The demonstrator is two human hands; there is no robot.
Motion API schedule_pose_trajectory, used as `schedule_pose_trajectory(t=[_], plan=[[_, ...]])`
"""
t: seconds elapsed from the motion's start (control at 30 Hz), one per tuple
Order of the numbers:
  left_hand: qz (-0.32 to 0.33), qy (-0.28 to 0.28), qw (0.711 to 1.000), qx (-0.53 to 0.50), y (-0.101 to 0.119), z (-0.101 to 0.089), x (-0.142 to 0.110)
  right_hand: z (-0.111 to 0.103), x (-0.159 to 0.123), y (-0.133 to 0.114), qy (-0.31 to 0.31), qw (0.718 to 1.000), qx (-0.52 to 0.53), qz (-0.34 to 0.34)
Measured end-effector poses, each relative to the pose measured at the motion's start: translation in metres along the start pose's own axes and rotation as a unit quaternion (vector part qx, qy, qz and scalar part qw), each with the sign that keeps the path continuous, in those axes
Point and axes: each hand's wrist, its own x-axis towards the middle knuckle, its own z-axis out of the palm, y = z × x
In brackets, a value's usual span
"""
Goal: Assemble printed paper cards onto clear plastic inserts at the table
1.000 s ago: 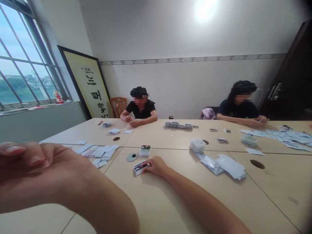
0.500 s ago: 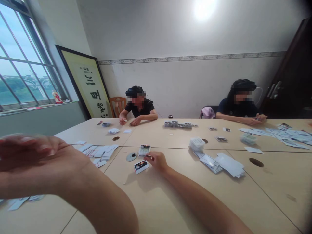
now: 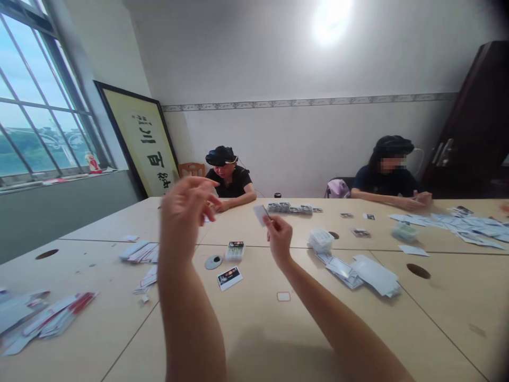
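Observation:
My right hand [image 3: 279, 239] is raised above the table, thumb and fingers pinched on a thin white card [image 3: 260, 214]. The card is tilted, its pale side showing. To its left my left hand [image 3: 190, 212] hangs in the air, fingers bent and apart, with nothing visible between them. Below the hands a dark-printed card with a white border [image 3: 229, 277] lies on the table. Behind that card stands a small clear box [image 3: 235, 251] with a dark printed top edge. A small white label with a red border [image 3: 283, 296] lies near my right forearm.
A grey round cover [image 3: 213, 261] lies beside the box. White paper pieces form piles at left [image 3: 59, 318] and right [image 3: 376, 276]. Clear boxes [image 3: 321, 240] are stacked near the right pile. Two people sit across the table, and several small packs [image 3: 290, 208] line its far side.
My right hand has risen from beside the dark-printed card, carrying the thin card up. My left hand has swung from the left edge towards the middle, uncovering paper piles at left.

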Motion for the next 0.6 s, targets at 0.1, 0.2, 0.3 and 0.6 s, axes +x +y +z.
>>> schedule_pose_trajectory(t=[0.1,0.2,0.3,0.6], plan=[[-0.046,-0.195,0.975,0.099,-0.005,0.022,0.0,-0.017,0.014,-0.045,-0.021,0.988,-0.044,-0.146],[-0.035,-0.251,0.962,0.1,-0.005,0.032,-0.003,-0.036,0.022,-0.076,-0.069,0.943,-0.141,-0.294],[-0.029,-0.262,0.961,0.083,0.0,0.034,-0.007,-0.05,0.027,-0.091,-0.063,0.897,-0.226,-0.375],[-0.031,-0.238,0.966,0.096,0.003,0.039,-0.008,-0.084,0.046,-0.117,-0.13,0.925,-0.265,-0.237]])
